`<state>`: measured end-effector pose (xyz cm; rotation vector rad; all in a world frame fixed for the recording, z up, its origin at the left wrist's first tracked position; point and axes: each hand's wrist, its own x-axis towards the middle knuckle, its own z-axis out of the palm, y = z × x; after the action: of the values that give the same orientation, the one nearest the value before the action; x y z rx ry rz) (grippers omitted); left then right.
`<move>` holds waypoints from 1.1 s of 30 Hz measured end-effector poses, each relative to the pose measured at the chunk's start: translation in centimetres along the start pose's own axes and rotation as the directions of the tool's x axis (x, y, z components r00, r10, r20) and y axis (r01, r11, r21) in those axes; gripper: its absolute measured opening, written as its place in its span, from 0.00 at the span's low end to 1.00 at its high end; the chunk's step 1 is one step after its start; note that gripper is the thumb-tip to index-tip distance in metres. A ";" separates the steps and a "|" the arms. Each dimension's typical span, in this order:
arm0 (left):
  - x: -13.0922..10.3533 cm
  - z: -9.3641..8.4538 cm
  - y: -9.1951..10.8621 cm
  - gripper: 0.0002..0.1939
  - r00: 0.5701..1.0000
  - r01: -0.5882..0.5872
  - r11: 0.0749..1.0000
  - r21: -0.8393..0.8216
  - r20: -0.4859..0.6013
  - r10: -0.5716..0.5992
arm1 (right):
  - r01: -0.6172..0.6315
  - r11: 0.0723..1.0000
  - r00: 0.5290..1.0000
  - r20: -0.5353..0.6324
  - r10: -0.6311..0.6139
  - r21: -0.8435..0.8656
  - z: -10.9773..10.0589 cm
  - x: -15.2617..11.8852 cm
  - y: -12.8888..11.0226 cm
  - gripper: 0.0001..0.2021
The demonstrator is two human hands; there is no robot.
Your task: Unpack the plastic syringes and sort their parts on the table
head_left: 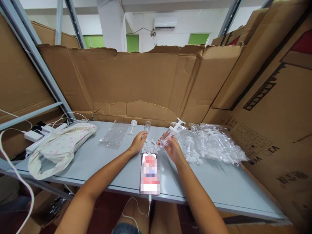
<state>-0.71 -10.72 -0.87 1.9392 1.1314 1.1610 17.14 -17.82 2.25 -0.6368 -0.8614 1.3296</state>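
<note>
My right hand (172, 148) is closed around a clear plastic cylinder (167, 136) with a white plunger handle, tilted up to the right. My left hand (138, 142) is near the small white plastic parts (150, 147) piled at the table's middle; its fingers are bent together at the lower end of a clear tube (147, 126), and what they hold, if anything, is hidden. Behind my left hand lies a white plunger piece (132, 127). A phone (149, 175) with a cable lies in front of the pile.
Clear bags of plastic parts (214, 144) lie to the right. A flat clear bag (114, 135), a white cloth bag with pink spots (60, 146) and power strips (34, 136) are at the left. Cardboard walls (146, 84) enclose the grey table (117, 165).
</note>
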 end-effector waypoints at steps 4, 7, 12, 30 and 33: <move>0.0 -1.1 3.1 0.20 0.999 -0.018 0.961 -0.276 0.042 0.031 | -0.087 0.996 0.975 0.203 0.089 -0.020 -0.2 -0.2 0.1 0.17; -0.5 -1.5 5.9 0.26 0.956 0.057 0.856 -0.514 0.276 0.102 | -0.210 0.972 0.869 0.435 0.235 -0.104 -0.1 -0.7 0.7 0.19; -1.7 -0.5 9.0 0.28 0.891 0.202 0.722 -0.662 0.430 0.145 | -0.324 0.939 0.730 0.602 0.324 -0.113 0.4 -1.4 1.8 0.24; -1.0 -0.5 9.8 0.29 0.991 0.114 0.741 -0.662 0.124 -0.041 | -0.064 0.955 0.920 0.355 0.169 -0.289 0.3 -0.9 1.2 0.17; -0.4 -1.9 10.2 0.23 0.991 0.118 0.799 -0.590 0.123 -0.056 | -0.070 0.947 0.911 0.366 0.188 -0.312 0.2 -0.8 1.1 0.16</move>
<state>1.10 -15.61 8.12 1.4161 0.6730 1.1759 16.34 -18.49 1.35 -0.6761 -1.3839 1.4918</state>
